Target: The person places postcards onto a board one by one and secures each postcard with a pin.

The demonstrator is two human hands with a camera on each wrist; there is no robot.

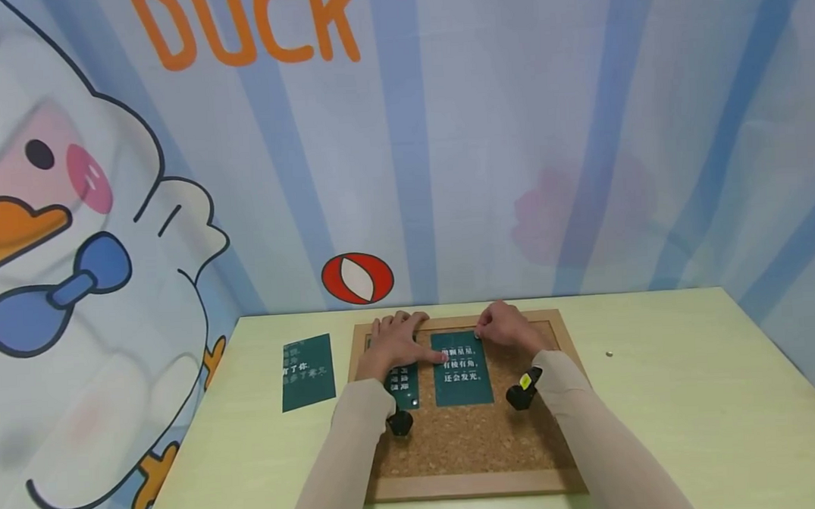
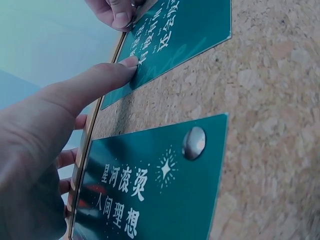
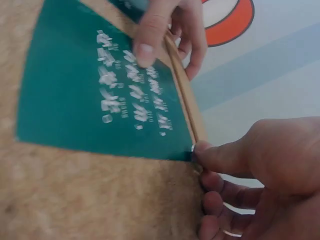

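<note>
A dark green card with white writing lies on a wood-framed corkboard. My left hand spreads over the board's far edge, its extended thumb pressing the card's left side. At the card's far right corner my right hand pinches a small silvery thumbtack between thumb and fingers, mostly hidden by the fingertips. A second green card sits to the left, partly under my left hand in the head view. One domed silver thumbtack is set in its near right corner.
Another green card lies on the pale yellow table, left of the corkboard. A loose thumbtack rests on the table to the right. Behind the table hangs a striped blue and white cloth with duck pictures.
</note>
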